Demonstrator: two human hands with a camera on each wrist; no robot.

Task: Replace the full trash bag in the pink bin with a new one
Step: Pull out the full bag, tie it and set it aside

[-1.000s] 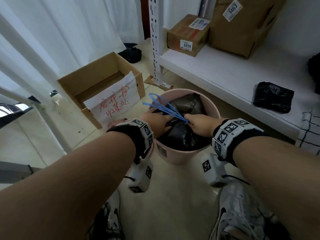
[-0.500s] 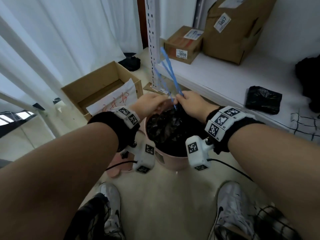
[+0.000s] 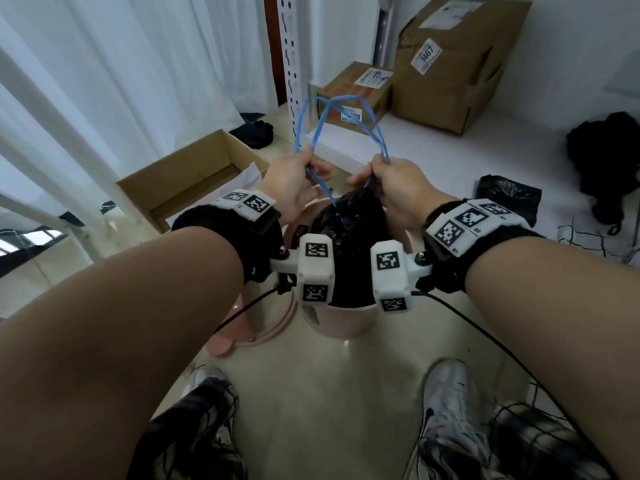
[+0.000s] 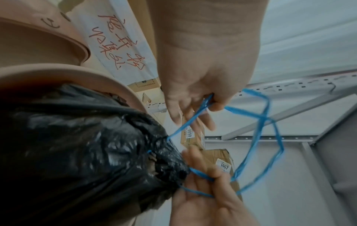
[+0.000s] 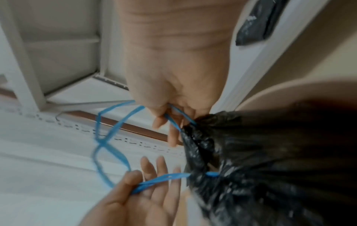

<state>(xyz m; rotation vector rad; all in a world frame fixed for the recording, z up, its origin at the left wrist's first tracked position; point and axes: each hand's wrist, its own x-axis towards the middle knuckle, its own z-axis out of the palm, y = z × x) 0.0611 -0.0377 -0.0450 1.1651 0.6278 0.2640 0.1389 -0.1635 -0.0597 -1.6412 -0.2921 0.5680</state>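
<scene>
The pink bin (image 3: 343, 323) stands on the floor with the full black trash bag (image 3: 349, 223) in it. The bag's neck is gathered shut by blue drawstrings (image 3: 341, 98). My left hand (image 3: 308, 169) pinches one drawstring loop and my right hand (image 3: 377, 173) pinches the other, just above the bag's neck. The two loops arch up and cross between the hands. The left wrist view shows the left hand (image 4: 208, 104) pinching its string beside the bag (image 4: 86, 145). In the right wrist view, the right hand (image 5: 172, 111) grips its string at the gathered neck (image 5: 199, 142).
A folded black bag (image 3: 507, 195) lies on the white shelf (image 3: 450, 147), with cardboard boxes (image 3: 457, 64) behind it. The bin's pink lid (image 3: 249, 327) lies on the floor to the left, beside an open cardboard box (image 3: 187, 181). My shoes (image 3: 450, 403) stand close to the bin.
Both hands have risen from the bin and drawn apart, each keeping a drawstring loop. The strings, held together before, now spread into two crossing arcs, and the bag's neck is pulled up.
</scene>
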